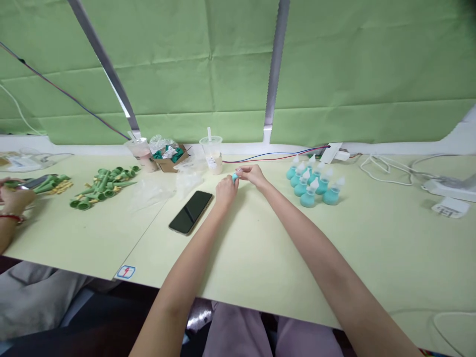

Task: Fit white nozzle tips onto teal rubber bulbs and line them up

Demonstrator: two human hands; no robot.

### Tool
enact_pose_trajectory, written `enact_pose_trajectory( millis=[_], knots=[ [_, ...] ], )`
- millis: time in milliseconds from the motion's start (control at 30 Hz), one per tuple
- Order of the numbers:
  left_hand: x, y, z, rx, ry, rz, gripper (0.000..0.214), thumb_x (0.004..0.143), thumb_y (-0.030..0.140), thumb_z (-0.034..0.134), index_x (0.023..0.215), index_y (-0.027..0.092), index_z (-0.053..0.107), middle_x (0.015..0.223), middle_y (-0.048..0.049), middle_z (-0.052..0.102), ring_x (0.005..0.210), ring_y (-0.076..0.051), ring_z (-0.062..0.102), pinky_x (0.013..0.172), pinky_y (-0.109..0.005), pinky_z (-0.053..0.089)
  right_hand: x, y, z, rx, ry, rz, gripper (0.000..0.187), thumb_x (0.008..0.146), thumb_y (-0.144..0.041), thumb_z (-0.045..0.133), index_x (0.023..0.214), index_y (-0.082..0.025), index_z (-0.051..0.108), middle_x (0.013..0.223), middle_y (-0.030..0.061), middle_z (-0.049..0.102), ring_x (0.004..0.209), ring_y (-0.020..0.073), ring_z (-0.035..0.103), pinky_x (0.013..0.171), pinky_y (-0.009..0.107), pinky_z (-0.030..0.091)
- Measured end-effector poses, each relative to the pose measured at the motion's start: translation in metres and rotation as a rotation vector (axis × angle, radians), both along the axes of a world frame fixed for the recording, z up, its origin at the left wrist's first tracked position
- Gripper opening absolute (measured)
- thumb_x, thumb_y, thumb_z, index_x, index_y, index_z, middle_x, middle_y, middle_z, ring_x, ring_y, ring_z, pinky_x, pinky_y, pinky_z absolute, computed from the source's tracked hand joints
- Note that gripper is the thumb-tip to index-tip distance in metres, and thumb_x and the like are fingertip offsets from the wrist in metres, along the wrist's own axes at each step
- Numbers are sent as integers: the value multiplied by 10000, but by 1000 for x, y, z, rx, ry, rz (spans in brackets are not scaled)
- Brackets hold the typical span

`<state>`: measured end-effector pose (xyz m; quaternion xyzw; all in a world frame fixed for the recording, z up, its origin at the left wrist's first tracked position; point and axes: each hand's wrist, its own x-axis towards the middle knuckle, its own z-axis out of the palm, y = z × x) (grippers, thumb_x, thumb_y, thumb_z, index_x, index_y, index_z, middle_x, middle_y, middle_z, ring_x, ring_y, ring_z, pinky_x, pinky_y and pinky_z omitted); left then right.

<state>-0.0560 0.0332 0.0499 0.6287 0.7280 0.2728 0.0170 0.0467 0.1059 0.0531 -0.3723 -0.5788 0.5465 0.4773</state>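
While the left hand [225,191] closed around a small turquoise piece [234,177], the right hand [253,174] met it with thumb and fingers at its upper end; whether those fingers pinched it could not be told. The piece, mostly hidden, was between both hands, over the pale table [267,267]. A dark-screened phone [191,212] lay just beside the left forearm. To the right, turquoise bottles [308,199] with whitish pointed tips stood upright in a cluster. Beyond the hands were a lidded cup [211,153] with a straw, crumpled clear plastic [189,176] and a small cardboard box [174,164]. Farther left, green cone-shaped pieces [104,186] lay heaped near a co-worker's hand [17,198].
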Motion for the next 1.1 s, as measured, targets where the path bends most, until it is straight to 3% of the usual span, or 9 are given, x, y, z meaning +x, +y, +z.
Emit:
enact_pose_trajectory(
  millis=[133, 200, 267, 367, 467, 600, 733, 933, 1100],
  knots=[
    [-8, 0, -3, -45, 78, 81, 331, 966, 366, 388, 986, 112, 598, 949, -195, 637, 898, -311, 616, 718, -330, 409, 1, 5, 6, 175, -5, -158, 95, 613, -115, 657, 691, -161, 682, 787, 21, 714, 829, 186, 670, 830, 336, 537],
    [-19, -1, -8, -60, 43, 124, 343, 963, 364, 386, 953, 112, 618, 943, -200, 639, 898, -318, 615, 715, -335, 407, 10, 11, 12, 365, 13, -326, 170, 660, -78, 521, 664, -165, 668, 850, 39, 720, 900, 181, 663, 859, 332, 515],
    [-30, -1, -13, -19, -10, 158, 344, 959, 377, 391, 967, 124, 624, 919, -186, 648, 881, -317, 616, 707, -335, 404, 19, 16, 14, 494, -47, -365, 256, 663, -58, 440, 671, -160, 675, 849, 55, 720, 886, 179, 666, 849, 333, 510],
    [-40, -1, -17, 105, -102, 193, 336, 955, 405, 399, 1042, 155, 606, 914, -148, 661, 870, -294, 617, 697, -317, 397, 24, 22, 6, 545, -324, -236, 339, 637, -16, 407, 693, -159, 709, 811, 45, 722, 846, 177, 663, 844, 322, 499],
    [-42, 1, -21, 111, -138, 188, 314, 944, 417, 429, 1059, 180, 599, 940, -122, 666, 878, -277, 616, 696, -304, 392, 13, 28, -6, 534, -604, -116, 390, 646, 15, 430, 804, -174, 733, 875, 34, 722, 842, 170, 646, 835, 307, 487],
    [-42, 5, -26, 61, -123, 186, 289, 939, 412, 451, 1060, 197, 603, 933, -94, 658, 919, -258, 593, 723, -298, 398, -6, 34, -10, 555, -934, -81, 357, 734, -54, 547, 1024, -201, 694, 991, 53, 709, 938, 195, 612, 877, 340, 429],
    [-43, 7, -28, 125, -69, 158, 253, 922, 370, 511, 1050, 183, 623, 1005, -92, 635, 1018, -258, 520, 820, -311, 398, -16, 32, -5, 684, -1265, -85, 350, 784, -133, 569, 1124, -201, 617, 962, 73, 714, 1053, 262, 558, 969, 451, 268],
    [-44, 8, -28, 182, -85, 124, 237, 894, 337, 573, 1049, 173, 647, 1078, -106, 587, 1029, -276, 478, 862, -351, 398, -16, 31, -3, 684, -1370, -112, 255, 785, -139, 542, 1020, -206, 612, 1000, 78, 702, 1071, 268, 541, 957, 464, 179],
    [-45, 10, -33, 226, -136, 49, 219, 888, 290, 583, 1059, 162, 632, 1068, -113, 573, 1025, -272, 485, 879, -364, 405, -11, 26, 0, 657, -1287, -102, 485, 735, -177, 630, 1201, -225, 505, 1080, 67, 690, 1128, 284, 513, 962, 485, 167]
  ],
)
